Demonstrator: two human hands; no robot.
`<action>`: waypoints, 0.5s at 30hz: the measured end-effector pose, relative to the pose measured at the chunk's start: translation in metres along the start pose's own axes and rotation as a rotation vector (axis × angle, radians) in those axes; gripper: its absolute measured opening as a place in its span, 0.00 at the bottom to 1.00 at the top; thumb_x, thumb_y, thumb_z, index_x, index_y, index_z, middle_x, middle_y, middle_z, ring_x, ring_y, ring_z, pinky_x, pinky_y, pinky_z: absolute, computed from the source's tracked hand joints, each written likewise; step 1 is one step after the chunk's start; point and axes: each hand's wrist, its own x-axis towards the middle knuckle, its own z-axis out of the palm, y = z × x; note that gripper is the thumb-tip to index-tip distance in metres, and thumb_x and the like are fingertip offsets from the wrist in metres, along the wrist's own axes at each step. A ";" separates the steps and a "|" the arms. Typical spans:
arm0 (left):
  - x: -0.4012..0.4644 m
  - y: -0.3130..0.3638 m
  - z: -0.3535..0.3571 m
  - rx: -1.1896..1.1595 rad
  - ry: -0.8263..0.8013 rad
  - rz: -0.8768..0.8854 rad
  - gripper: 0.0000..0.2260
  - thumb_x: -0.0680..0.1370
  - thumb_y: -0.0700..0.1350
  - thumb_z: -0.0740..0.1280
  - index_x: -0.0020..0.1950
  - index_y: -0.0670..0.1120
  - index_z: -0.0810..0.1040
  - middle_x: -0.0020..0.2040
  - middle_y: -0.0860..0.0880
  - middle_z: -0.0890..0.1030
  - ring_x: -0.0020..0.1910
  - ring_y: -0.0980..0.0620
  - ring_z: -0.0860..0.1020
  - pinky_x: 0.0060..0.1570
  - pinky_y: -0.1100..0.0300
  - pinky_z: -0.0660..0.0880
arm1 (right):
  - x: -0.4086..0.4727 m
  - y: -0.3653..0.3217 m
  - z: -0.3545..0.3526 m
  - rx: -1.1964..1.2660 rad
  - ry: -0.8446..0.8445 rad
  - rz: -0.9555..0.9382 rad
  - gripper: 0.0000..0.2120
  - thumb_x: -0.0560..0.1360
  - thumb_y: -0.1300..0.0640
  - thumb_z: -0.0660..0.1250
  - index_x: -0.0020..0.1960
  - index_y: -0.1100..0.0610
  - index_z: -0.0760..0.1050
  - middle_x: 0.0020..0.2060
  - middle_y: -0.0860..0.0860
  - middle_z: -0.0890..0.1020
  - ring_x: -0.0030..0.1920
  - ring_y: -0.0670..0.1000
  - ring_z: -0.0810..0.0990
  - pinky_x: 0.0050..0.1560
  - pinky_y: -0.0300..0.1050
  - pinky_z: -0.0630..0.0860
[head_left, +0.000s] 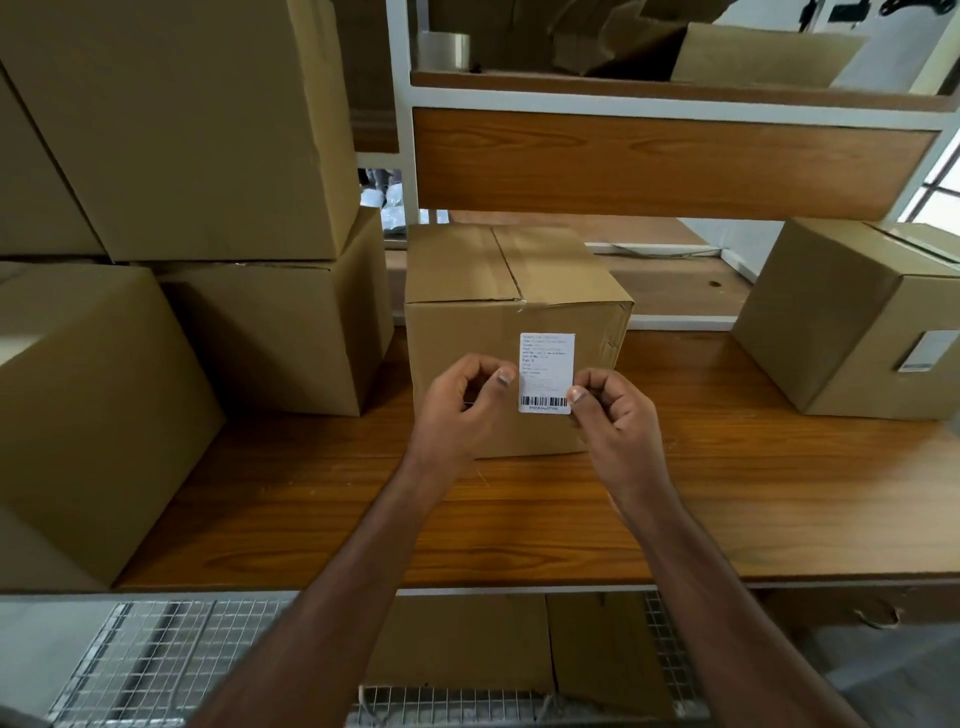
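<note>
A white label (546, 371) with printed text and a barcode stands upright in front of the front face of a taped cardboard box (467, 332) at the middle of the wooden table (519, 519). My right hand (608, 410) pinches the label's lower right corner, thumb on top and fingers curled. My left hand (462, 402) is curled just left of the label, its thumb tip close to the label's left edge. Nothing shows in the left hand. Whether the label is stuck to the box I cannot tell.
Large cardboard boxes (182, 130) are stacked at the left, down to the table's front edge. Another box (852, 322) bearing a label sits at the right. A shelf (675, 161) overhangs the table, with a tape roll (452, 49) above. Below the table lie wire mesh (156, 654) and flat cardboard (519, 649).
</note>
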 end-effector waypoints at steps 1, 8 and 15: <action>-0.002 0.003 0.001 -0.007 -0.008 0.006 0.05 0.83 0.45 0.64 0.54 0.45 0.79 0.50 0.52 0.83 0.50 0.61 0.81 0.44 0.66 0.78 | 0.000 0.000 -0.002 -0.001 -0.011 -0.006 0.05 0.80 0.63 0.65 0.54 0.59 0.78 0.49 0.53 0.83 0.50 0.48 0.82 0.44 0.37 0.78; -0.021 0.021 0.011 0.054 0.052 -0.043 0.03 0.83 0.44 0.64 0.53 0.46 0.76 0.50 0.51 0.82 0.50 0.61 0.81 0.44 0.67 0.79 | -0.005 -0.004 -0.017 -0.019 -0.084 -0.057 0.07 0.78 0.60 0.68 0.53 0.50 0.78 0.49 0.46 0.83 0.53 0.47 0.83 0.49 0.39 0.81; -0.041 0.032 0.028 0.034 0.137 -0.132 0.05 0.83 0.45 0.63 0.56 0.45 0.76 0.54 0.54 0.81 0.54 0.62 0.81 0.49 0.63 0.81 | -0.010 -0.005 -0.032 0.076 -0.049 -0.022 0.23 0.77 0.56 0.70 0.70 0.54 0.69 0.47 0.49 0.83 0.51 0.44 0.82 0.48 0.37 0.80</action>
